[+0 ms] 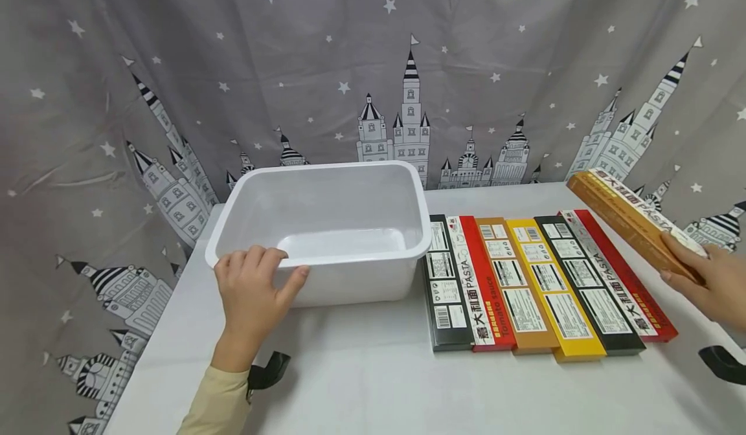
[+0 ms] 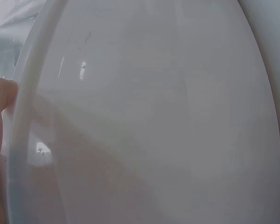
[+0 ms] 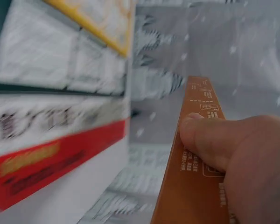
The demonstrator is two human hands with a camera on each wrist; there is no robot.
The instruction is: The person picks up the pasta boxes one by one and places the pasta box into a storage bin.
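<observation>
A white plastic tub [image 1: 355, 283] stands on the table, its inside bare of contents. My left hand [image 1: 250, 292] grips the tub's near rim at the left, fingers curled over the edge; the left wrist view shows the tub's wall [image 2: 154, 102] up close. At the far right my right hand [image 1: 719, 276] holds a brown pasta box [image 1: 629, 218] raised off the table and tilted. In the right wrist view the thumb [image 3: 210, 137] presses along that box's narrow brown side [image 3: 186, 196]. The fingers behind the box are hidden there.
Right of the tub, several pasta boxes lie side by side: a black box [image 1: 447, 292], a red one [image 1: 484, 286], a brown one [image 1: 519, 286], a yellow one [image 1: 556, 292], another black one [image 1: 591, 286] and another red one [image 1: 620, 276]. A grey castle-print curtain [image 1: 326, 66] hangs behind the white table [image 1: 361, 370].
</observation>
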